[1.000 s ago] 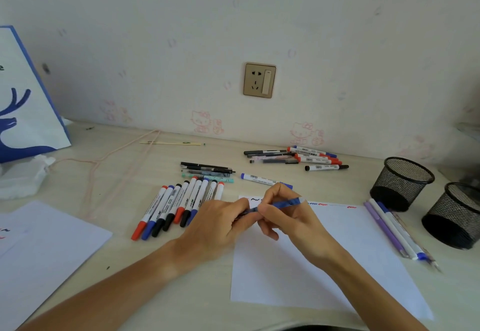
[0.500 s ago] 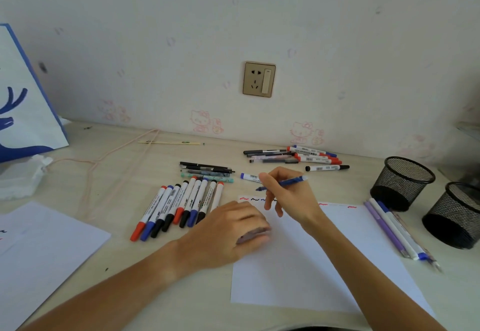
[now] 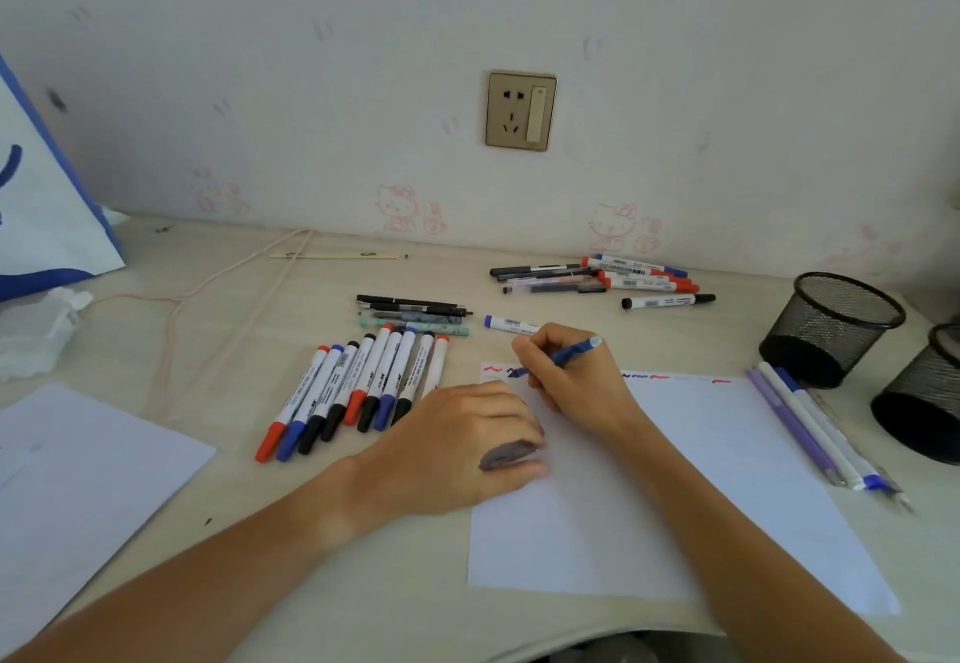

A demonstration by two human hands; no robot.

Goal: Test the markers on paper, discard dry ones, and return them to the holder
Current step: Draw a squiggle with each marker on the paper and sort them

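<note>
Under left hand [image 3: 457, 446], blurred grey object [image 3: 506, 456]

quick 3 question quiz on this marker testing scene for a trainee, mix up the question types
1. True or false: the right hand holds a blue pen with its tip on the sheet of paper.
2. What does the left hand grip while it rests on the sheet's left edge? A) a red marker B) a dark cap C) scissors
3. Fill in: the two black mesh holders stand to the ___ of the paper.

Key: 1 true; 2 B; 3 right
</note>
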